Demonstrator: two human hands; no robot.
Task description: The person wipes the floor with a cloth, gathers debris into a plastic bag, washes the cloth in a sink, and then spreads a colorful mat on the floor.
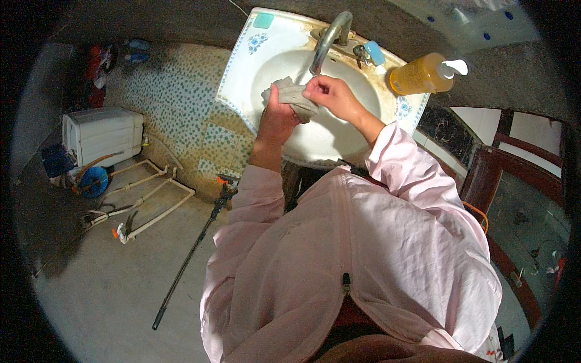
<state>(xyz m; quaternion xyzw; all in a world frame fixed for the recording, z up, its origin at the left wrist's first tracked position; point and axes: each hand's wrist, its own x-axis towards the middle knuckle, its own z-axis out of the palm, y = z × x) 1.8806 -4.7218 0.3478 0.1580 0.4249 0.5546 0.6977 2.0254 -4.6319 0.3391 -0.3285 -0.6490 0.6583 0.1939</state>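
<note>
A bunched grey cloth (290, 96) is held over the bowl of a white ceramic washbasin (349, 131), close to the mouth of a curved metal faucet (324, 45). My left hand (278, 119) grips the cloth from the left and below, thumb up. At its right side, my right hand (333, 97) pinches the cloth between thumb and fingers. What looks like water runs from the faucet just behind the cloth. Part of the cloth is hidden by my fingers.
On the basin's right rim lies an amber pump bottle (420, 75). A light-blue object (374, 53) is by the faucet, a green soap-like block (263, 20) at the back left corner. Leftward are a white container (104, 134), pipes (163, 218) and a black pole (186, 263).
</note>
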